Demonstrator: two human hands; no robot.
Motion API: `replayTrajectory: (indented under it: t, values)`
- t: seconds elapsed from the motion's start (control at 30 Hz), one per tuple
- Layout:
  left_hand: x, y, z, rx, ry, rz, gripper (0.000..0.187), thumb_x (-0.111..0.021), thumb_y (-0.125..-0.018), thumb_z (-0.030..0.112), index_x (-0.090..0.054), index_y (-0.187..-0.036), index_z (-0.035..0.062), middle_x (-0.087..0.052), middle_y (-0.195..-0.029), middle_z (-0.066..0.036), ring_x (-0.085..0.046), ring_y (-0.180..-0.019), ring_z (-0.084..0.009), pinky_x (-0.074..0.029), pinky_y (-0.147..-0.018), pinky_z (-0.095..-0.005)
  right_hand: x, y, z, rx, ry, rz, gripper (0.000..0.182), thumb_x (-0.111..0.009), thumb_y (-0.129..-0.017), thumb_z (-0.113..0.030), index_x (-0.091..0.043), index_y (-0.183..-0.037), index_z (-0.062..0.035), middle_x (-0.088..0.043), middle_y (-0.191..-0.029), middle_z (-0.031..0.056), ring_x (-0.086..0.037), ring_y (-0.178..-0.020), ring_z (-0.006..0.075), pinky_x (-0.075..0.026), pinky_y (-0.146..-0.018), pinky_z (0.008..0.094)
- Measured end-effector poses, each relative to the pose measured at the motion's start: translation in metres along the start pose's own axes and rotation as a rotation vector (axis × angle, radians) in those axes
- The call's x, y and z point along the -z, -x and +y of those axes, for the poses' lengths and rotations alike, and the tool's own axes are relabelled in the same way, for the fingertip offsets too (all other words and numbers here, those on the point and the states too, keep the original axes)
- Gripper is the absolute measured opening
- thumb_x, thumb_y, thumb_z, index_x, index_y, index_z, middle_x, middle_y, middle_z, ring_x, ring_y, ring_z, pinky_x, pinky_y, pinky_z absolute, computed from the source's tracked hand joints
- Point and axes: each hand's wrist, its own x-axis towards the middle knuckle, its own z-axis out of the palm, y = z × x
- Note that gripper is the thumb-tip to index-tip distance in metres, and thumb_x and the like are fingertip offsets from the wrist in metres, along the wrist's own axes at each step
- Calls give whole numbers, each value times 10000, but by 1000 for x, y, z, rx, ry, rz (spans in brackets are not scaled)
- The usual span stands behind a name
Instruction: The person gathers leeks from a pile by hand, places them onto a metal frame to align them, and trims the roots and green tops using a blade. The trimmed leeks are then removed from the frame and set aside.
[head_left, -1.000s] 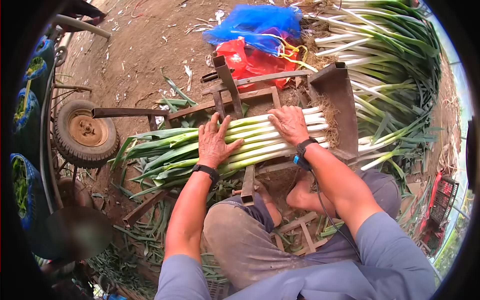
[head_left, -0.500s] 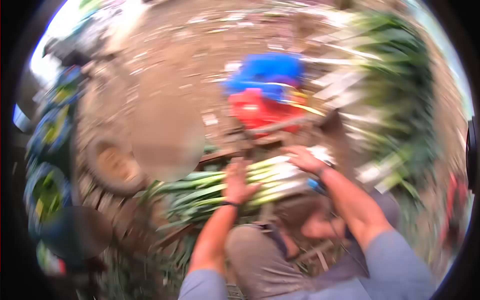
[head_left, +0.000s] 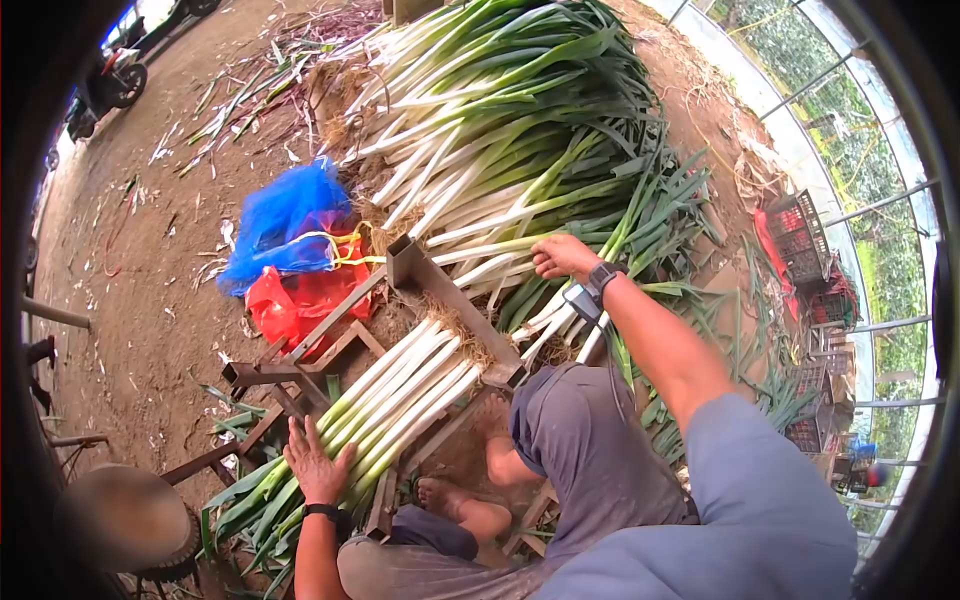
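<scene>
A bundle of leeks (head_left: 400, 395) lies across a rusty metal frame (head_left: 450, 300), its white root ends against the frame's upright end. My left hand (head_left: 318, 465) rests on the green part of this bundle with its fingers apart. Farther off, to the right, my right hand (head_left: 563, 258) is closed around a single leek (head_left: 490, 248) at the edge of a big heap of leeks (head_left: 520, 130). That leek's pale stalk points left from my fingers. A watch (head_left: 603, 278) and a small device sit on my right wrist; a dark band (head_left: 325, 512) circles the left one.
Blue netting (head_left: 285, 215) and a red plastic bag (head_left: 295, 305) lie beyond the frame. A round-topped stool (head_left: 130, 520) stands at lower left. Crates (head_left: 800, 235) line the right side. My bare feet (head_left: 465, 505) are beneath the frame; motorbikes (head_left: 120, 80) stand far left.
The view has swung right toward the heap and sharpened. My right hand has left the bundle's white ends and now grips a leek at the heap. My left hand stays on the bundle.
</scene>
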Motion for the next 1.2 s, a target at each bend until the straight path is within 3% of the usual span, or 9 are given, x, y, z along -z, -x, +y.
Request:
replayTrajectory:
  t: [0.27, 0.43, 0.63, 0.87, 0.97, 1.03, 1.1, 1.13, 1.2]
  values:
    - [4, 0, 0, 0, -4, -7, 1033, -656, -810, 635, -225, -1582, 100, -142, -1652, -195, -221, -1484, -388, -137, -1207, -537, -32, -113, 21, -94, -658, 140, 437, -484, -1053, -353, -476, -1228, 47, -652, -1035, 174, -699, -882, 258, -636, -757, 363]
    - [8, 1, 1, -6, -4, -9, 1019, -668, -799, 621, -260, -1564, 86, -152, -1646, -203, -210, -1494, -372, -128, -1211, -540, -49, -172, 15, -208, -713, 236, 475, -499, -1023, -472, -477, -1199, -31, -677, -919, 176, -672, -625, 228, -564, -471, 371]
    - [10, 1, 4, -1, -8, -2, 1019, -685, -788, 598, -264, -1560, 83, -154, -1646, -199, -200, -1501, -365, -127, -1217, -527, -38, -125, -3, 114, -921, 458, 336, -628, -890, -275, -575, -1073, 2, -657, -874, 149, -680, -674, 240, -609, -586, 391]
    - [5, 2, 1, -12, 31, 48, 1033, -714, -765, 591, -277, -1558, 94, -180, -1640, -202, -211, -1500, -353, -126, -1216, -533, 22, -50, -17, 89, -1494, 504, 368, -513, -998, -452, -562, -974, -87, -642, -795, 64, -643, -673, 244, -584, -643, 365]
    - [-2, 1, -3, -11, 64, 63, 1023, -716, -760, 602, -303, -1552, 103, -204, -1633, -203, -203, -1510, -332, -127, -1216, -533, 54, -19, -27, 210, -1314, -82, 278, -526, -1007, -358, -578, -891, -111, -600, -742, 57, -604, -618, 190, -534, -543, 319]
    - [9, 2, 5, -37, 105, 96, 995, -710, -772, 574, -292, -1565, 142, -207, -1632, -193, -209, -1510, -332, -145, -1218, -525, 32, 16, -73, 530, -1552, -28, 201, -530, -1013, -247, -554, -907, -77, -597, -810, 58, -611, -697, 168, -541, -609, 254]
    - [10, 3, 7, -21, 143, 109, 983, -671, -783, 620, -310, -1559, 136, -210, -1636, -178, -207, -1510, -330, -123, -1224, -520, -5, 107, -141, 657, -1353, -72, 166, -492, -1052, -172, -508, -995, -17, -527, -904, 47, -552, -841, 139, -535, -792, 273]
    - [-1, 2, 2, -32, 118, 158, 983, -636, -792, 670, -323, -1555, 135, -220, -1628, -181, -227, -1499, -332, -126, -1221, -520, -19, 134, -157, 645, -1384, -446, 209, -530, -1053, -221, -531, -1110, -19, -541, -898, 29, -560, -819, 129, -528, -812, 307]
    - [7, 3, 5, 23, 101, 89, 1001, -616, -786, 715, -333, -1554, 138, -231, -1621, -180, -250, -1484, -338, -120, -1218, -519, -78, 191, -187, 699, -1359, -496, 338, -521, -1058, -247, -494, -1287, -1, -542, -911, 23, -561, -821, 114, -534, -771, 303]
